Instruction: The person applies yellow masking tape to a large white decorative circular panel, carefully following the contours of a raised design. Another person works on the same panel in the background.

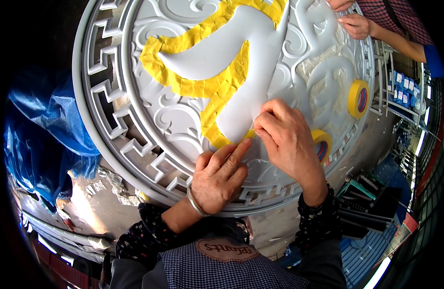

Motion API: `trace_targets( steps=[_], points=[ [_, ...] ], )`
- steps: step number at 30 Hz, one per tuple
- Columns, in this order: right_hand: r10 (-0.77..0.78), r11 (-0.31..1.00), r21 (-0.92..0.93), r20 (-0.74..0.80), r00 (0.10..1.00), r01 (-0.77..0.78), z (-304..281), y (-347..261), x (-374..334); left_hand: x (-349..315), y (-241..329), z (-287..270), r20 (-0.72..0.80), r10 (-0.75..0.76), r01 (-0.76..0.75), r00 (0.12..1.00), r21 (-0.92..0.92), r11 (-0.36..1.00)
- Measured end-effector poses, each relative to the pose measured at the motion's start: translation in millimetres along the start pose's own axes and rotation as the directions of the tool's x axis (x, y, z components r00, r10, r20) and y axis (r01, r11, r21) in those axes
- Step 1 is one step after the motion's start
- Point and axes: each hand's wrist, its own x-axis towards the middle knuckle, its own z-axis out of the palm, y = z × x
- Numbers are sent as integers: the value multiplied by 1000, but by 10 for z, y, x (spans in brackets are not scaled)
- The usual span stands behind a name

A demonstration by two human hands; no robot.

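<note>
A large round grey relief panel [265, 62] lies in front of me, with a raised smooth shape edged by overlapping pieces of yellow masking tape [183, 85]. At the lower tip of that shape, my right hand [293, 144] pinches a short strip of yellow tape [251, 133] between thumb and forefinger. Beside it my left hand [219, 180] rests on the panel, its longer fingers stretched out and pressing by the same strip; the other fingers are bent. One roll of yellow tape [324, 136] sits just right of my right hand, partly hidden by it.
Another yellow tape roll [353, 100] is near the panel's right edge. At the upper right a co-worker's hand [358, 26] touches the panel. Blue plastic sheeting [53, 125] hangs at left. Right of the panel stand a wire rack [400, 103] and dark trays [366, 204].
</note>
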Motion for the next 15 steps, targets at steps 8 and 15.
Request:
trace_targets(
  steps=[8, 15],
  points=[
    [34, 999, -28, 51, 998, -32, -17, 11, 14, 3, 0, 34, 11, -4, 4, 1000, 41, 999],
    [35, 998, -49, 55, 998, -32, -29, -12, 41, 9, 2, 41, 4, -16, 16, 1000, 53, 998]
  ],
)
